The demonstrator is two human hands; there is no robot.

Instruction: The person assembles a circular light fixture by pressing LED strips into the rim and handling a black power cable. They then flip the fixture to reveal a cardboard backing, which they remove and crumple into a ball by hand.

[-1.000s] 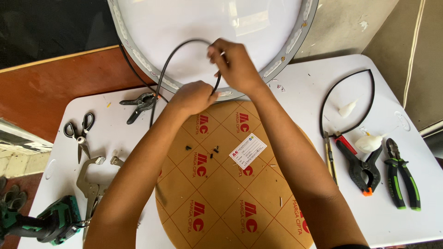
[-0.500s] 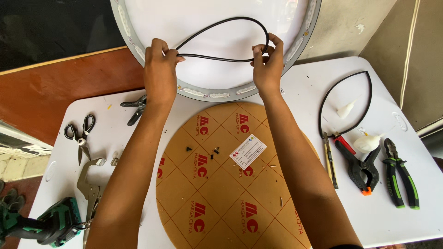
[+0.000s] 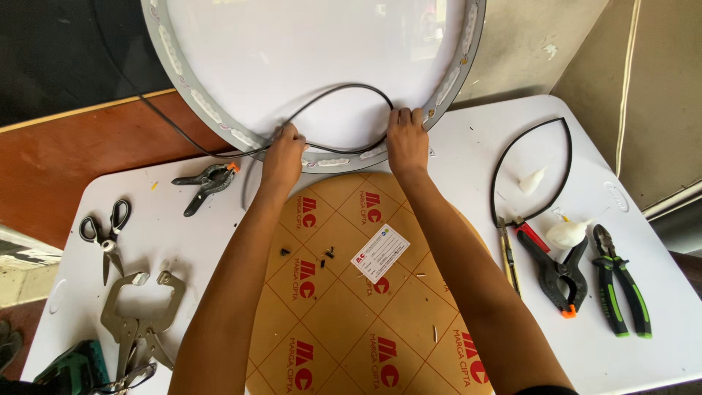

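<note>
A black cable [image 3: 344, 89] loops over the white face of a large round light box [image 3: 307, 58] with a grey rim. My left hand [image 3: 284, 150] pinches the cable at the rim's lower edge, where the cable runs off to the left. My right hand [image 3: 406, 139] grips the loop's other end against the same rim. Under my forearms lies a round brown paper-covered disc [image 3: 351, 307] with red marks, a white label [image 3: 380, 253] and a few small black screws [image 3: 329, 254].
On the white table [image 3: 183, 241]: scissors [image 3: 108, 232], a black spring clamp [image 3: 207, 183], locking pliers [image 3: 139, 322], a green drill [image 3: 69, 369] at left. At right: a second black cable loop [image 3: 532, 168], a clamp [image 3: 556, 274], green-handled cutters [image 3: 618, 289].
Both hands have dropped from the middle of the white face to the rim's lower edge, carrying the cable loop down and spreading it wider.
</note>
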